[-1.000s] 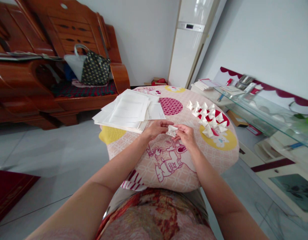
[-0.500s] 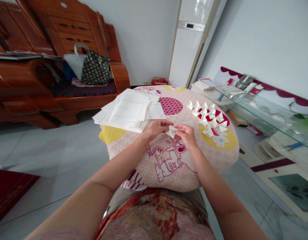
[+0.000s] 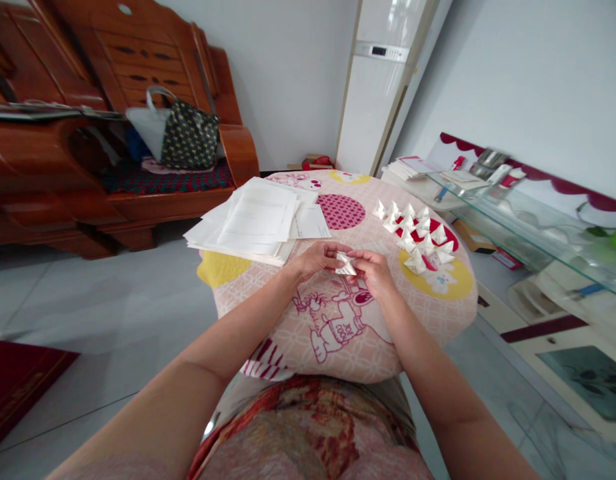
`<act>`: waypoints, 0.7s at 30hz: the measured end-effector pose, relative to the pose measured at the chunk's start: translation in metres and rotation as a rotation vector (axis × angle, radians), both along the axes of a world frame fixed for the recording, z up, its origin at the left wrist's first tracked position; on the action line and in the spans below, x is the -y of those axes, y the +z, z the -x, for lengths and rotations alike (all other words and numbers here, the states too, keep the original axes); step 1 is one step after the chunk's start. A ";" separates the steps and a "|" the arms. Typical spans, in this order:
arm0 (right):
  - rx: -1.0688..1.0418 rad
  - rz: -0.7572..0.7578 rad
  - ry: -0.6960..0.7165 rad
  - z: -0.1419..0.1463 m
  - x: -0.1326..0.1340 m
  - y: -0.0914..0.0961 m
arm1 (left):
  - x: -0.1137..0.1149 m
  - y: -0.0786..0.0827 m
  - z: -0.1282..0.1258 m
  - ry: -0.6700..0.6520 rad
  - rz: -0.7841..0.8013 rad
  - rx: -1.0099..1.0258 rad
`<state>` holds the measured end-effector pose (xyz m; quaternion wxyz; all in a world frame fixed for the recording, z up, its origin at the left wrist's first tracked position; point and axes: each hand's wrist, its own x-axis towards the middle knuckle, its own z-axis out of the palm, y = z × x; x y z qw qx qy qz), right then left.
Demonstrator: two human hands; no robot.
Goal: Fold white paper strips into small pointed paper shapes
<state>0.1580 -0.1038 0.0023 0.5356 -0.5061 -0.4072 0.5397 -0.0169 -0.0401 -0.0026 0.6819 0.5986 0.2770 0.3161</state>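
A small folded paper piece [image 3: 346,265], white with printed lines, is held over the near middle of the table. My left hand [image 3: 315,261] pinches it from the left, and my right hand [image 3: 372,270] grips its right side with thumb and fingers. Both hands are closed, their fingertips almost meeting at its top edge. To the right stand several finished-looking paper shapes [image 3: 413,237] with pointed corners, set out in rows. Beyond my left hand lies a stack of white paper sheets [image 3: 261,217], some of them askew.
A pink patterned cloth covers the round table [image 3: 348,333]. On the right is a glass-topped cabinet [image 3: 533,233] bearing papers [image 3: 411,167] and metal containers. A wooden bench [image 3: 183,200] with a dotted bag [image 3: 191,137] stands at the left; a tall white air conditioner [image 3: 371,93] is behind.
The folded paper has turned slightly between my fingers, so its shape looks more pointed and flatter. Both hands stay at nearly the same place.
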 end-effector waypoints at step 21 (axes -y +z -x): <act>0.466 -0.147 -0.207 -0.013 -0.012 -0.015 | 0.005 -0.003 -0.009 0.239 -0.678 -0.624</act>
